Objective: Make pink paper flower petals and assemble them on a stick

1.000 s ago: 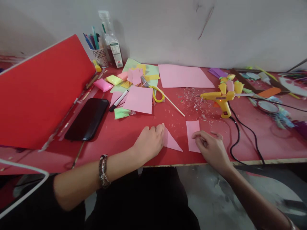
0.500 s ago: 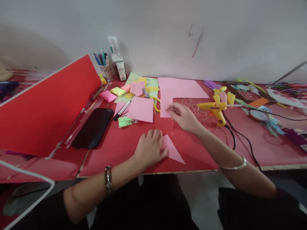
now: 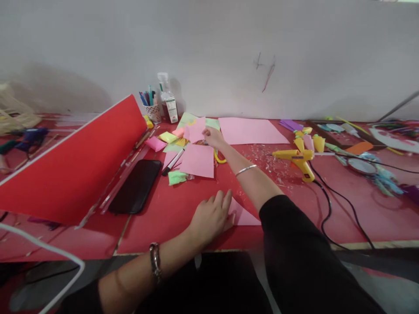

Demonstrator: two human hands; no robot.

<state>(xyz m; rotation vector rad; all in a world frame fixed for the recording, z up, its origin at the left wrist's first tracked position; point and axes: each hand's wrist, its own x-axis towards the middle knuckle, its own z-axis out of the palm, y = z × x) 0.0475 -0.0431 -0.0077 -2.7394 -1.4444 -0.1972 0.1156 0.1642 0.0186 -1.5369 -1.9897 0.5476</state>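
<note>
My left hand [image 3: 212,216] rests near the table's front edge, its fingers and thumb at a folded pink paper [image 3: 244,214] with a pointed, triangular shape; the hand hides part of that paper. Farther back, my right hand [image 3: 214,137] reaches over the pile with its fingertips pinched on a pink paper strip [image 3: 197,129]. Below that hand lies a square pink paper [image 3: 198,160]. Yellow-handled scissors [image 3: 220,157] are partly covered beside the square. A large pink sheet [image 3: 253,131] lies by the wall, to the right of my right hand.
A black phone [image 3: 135,186], a marker [image 3: 173,162] and a green clay packet [image 3: 177,177] lie left. A red board [image 3: 85,161] leans there. A pen cup [image 3: 153,113] and bottle [image 3: 170,107] stand behind. On the right is a yellow glue gun [image 3: 296,159] with a cable.
My right hand has moved left and back, carrying the pink strip from beside the large sheet onto the pile. My left hand stays at the folded paper, its fingers slightly more extended.
</note>
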